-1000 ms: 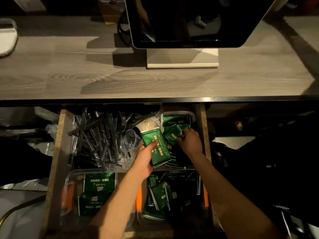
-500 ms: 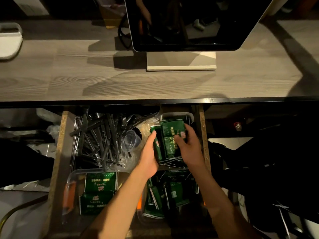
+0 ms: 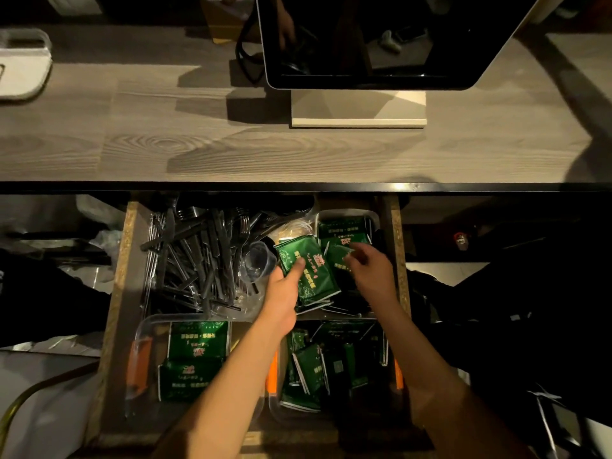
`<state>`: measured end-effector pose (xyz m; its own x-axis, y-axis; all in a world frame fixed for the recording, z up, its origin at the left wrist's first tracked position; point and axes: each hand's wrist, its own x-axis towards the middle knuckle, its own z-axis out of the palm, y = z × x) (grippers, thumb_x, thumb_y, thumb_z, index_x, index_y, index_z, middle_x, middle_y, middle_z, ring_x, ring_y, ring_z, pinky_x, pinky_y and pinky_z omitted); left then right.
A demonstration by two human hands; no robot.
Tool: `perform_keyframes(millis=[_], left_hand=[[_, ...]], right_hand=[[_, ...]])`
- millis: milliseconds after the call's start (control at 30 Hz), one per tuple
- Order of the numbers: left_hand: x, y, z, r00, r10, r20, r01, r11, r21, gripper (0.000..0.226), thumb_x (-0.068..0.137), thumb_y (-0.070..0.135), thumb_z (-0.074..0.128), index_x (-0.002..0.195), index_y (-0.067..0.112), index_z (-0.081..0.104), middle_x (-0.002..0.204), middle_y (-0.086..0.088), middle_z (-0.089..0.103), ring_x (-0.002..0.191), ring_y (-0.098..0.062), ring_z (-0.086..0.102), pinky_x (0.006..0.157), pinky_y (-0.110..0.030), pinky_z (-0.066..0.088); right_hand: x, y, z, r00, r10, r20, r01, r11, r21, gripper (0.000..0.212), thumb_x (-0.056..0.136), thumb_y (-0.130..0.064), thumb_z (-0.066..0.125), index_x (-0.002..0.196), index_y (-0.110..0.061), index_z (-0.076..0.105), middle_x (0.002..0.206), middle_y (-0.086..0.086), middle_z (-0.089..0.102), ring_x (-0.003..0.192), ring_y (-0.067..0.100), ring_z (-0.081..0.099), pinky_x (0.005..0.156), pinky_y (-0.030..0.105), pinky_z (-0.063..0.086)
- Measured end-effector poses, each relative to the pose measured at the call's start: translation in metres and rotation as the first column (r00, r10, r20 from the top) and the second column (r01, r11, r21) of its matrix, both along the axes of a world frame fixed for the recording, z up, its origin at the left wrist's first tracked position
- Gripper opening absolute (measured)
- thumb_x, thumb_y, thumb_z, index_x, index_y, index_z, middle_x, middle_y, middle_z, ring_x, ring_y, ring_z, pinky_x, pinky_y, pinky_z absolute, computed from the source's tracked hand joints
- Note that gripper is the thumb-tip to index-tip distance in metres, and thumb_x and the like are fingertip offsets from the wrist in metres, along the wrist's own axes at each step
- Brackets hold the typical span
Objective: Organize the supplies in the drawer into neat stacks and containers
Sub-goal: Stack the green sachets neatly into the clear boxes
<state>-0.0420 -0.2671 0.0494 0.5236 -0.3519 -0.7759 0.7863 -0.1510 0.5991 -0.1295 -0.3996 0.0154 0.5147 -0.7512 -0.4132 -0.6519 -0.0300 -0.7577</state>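
Note:
An open wooden drawer [image 3: 114, 313] sits under the counter. My left hand [image 3: 283, 293] grips a stack of green packets [image 3: 309, 271] at the drawer's back right, thumb on top. My right hand [image 3: 372, 271] pinches another green packet [image 3: 336, 256] just right of the stack, over a clear tray [image 3: 347, 214] that holds more green packets. Black plastic cutlery [image 3: 195, 256] fills the back left. A clear container [image 3: 145, 329] at the front left holds two flat green packets [image 3: 198, 341]. A front right container [image 3: 275, 412] holds several jumbled packets.
A small clear plastic cup [image 3: 256, 263] lies between the cutlery and my left hand. A dark monitor [image 3: 381, 41] on a white base stands on the wooden counter [image 3: 165, 137] above the drawer. A white object [image 3: 23, 71] sits at the counter's left edge.
The packet stack, held upright between both hands half a second ago, now lies tilted in my left hand. My right hand has let go of it and picked at a separate packet.

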Motion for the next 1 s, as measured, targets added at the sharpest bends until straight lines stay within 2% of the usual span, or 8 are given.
perform_keyframes(millis=[133, 200, 367, 467, 633, 800, 900, 1000], left_hand=[[0.011, 0.013, -0.003, 1.000, -0.003, -0.011, 0.004, 0.997, 0.071, 0.089, 0.094, 0.043, 0.064, 0.160, 0.018, 0.009, 0.167, -0.003, 0.012, 0.152, -0.026, 0.017, 0.121, -0.050, 0.016], [0.011, 0.018, 0.000, 1.000, -0.005, -0.029, 0.007, 0.998, 0.068, 0.089, 0.095, 0.042, 0.062, 0.160, 0.017, 0.006, 0.167, -0.005, 0.010, 0.152, -0.027, 0.015, 0.121, -0.050, 0.016], [0.009, 0.025, 0.001, 0.999, -0.039, 0.010, 0.038, 0.997, 0.067, 0.090, 0.095, 0.041, 0.063, 0.160, 0.014, 0.007, 0.167, -0.004, 0.010, 0.152, -0.025, 0.015, 0.121, -0.048, 0.017], [0.004, 0.023, 0.004, 0.997, -0.044, 0.060, 0.041, 0.998, 0.054, 0.085, 0.095, 0.038, 0.065, 0.159, 0.016, 0.015, 0.165, -0.001, 0.019, 0.151, -0.022, 0.020, 0.120, -0.045, 0.018], [-0.004, 0.020, 0.010, 0.990, -0.069, 0.122, 0.061, 0.996, 0.068, 0.077, 0.096, 0.026, 0.060, 0.160, 0.019, 0.017, 0.163, 0.003, 0.024, 0.149, -0.020, 0.022, 0.118, -0.043, 0.019], [-0.008, 0.020, 0.021, 0.992, -0.035, 0.117, 0.028, 0.998, 0.062, 0.080, 0.097, 0.028, 0.059, 0.160, 0.019, 0.012, 0.164, 0.001, 0.019, 0.151, -0.020, 0.019, 0.120, -0.044, 0.016], [-0.007, 0.023, 0.029, 0.996, -0.035, 0.087, 0.029, 0.997, 0.068, 0.079, 0.099, 0.029, 0.058, 0.160, 0.020, 0.009, 0.167, 0.000, 0.013, 0.152, -0.021, 0.016, 0.121, -0.045, 0.015], [-0.007, 0.027, 0.038, 0.999, -0.029, 0.046, 0.027, 0.999, 0.038, 0.079, 0.098, 0.030, 0.059, 0.160, 0.022, 0.011, 0.166, -0.002, 0.015, 0.151, -0.022, 0.017, 0.120, -0.047, 0.015]], right_hand=[[0.004, -0.020, -0.026, 0.935, 0.229, -0.270, -0.257, 0.964, -0.073, 0.061, 0.086, -0.015, 0.073, 0.141, -0.010, 0.049, 0.134, 0.016, 0.054, 0.121, 0.032, 0.054, 0.099, 0.037, 0.046], [0.002, -0.022, -0.037, 0.884, 0.319, -0.341, -0.357, 0.933, -0.053, 0.068, 0.084, -0.017, 0.074, 0.145, -0.012, 0.045, 0.134, 0.017, 0.052, 0.123, 0.035, 0.052, 0.100, 0.041, 0.047], [-0.004, -0.018, -0.037, 0.852, 0.325, -0.410, -0.437, 0.873, -0.217, 0.045, 0.087, -0.018, 0.070, 0.131, -0.012, 0.060, 0.118, 0.018, 0.058, 0.109, 0.038, 0.056, 0.088, 0.043, 0.051], [-0.007, -0.010, -0.019, 0.905, 0.294, -0.308, -0.379, 0.885, -0.271, 0.027, 0.093, -0.018, 0.063, 0.118, -0.008, 0.066, 0.111, 0.014, 0.058, 0.098, 0.033, 0.060, 0.077, 0.038, 0.051], [-0.011, 0.005, 0.023, 0.993, 0.119, 0.003, -0.113, 0.948, -0.299, 0.015, 0.096, -0.012, 0.059, 0.106, -0.002, 0.066, 0.102, 0.012, 0.064, 0.093, 0.026, 0.062, 0.075, 0.025, 0.042], [-0.018, 0.018, 0.070, 0.943, -0.174, 0.283, 0.198, 0.979, -0.057, 0.011, 0.097, -0.014, 0.059, 0.106, -0.013, 0.066, 0.090, -0.003, 0.068, 0.082, 0.005, 0.064, 0.073, 0.023, 0.050], [-0.019, 0.023, 0.096, 0.855, -0.315, 0.411, 0.274, 0.949, 0.157, 0.018, 0.096, -0.008, 0.059, 0.113, -0.006, 0.066, 0.095, -0.001, 0.070, 0.087, 0.005, 0.066, 0.079, 0.024, 0.054], [-0.020, 0.027, 0.117, 0.801, -0.374, 0.467, 0.268, 0.922, 0.278, 0.022, 0.096, -0.006, 0.057, 0.117, -0.005, 0.065, 0.100, 0.003, 0.071, 0.094, 0.014, 0.067, 0.083, 0.031, 0.056]])
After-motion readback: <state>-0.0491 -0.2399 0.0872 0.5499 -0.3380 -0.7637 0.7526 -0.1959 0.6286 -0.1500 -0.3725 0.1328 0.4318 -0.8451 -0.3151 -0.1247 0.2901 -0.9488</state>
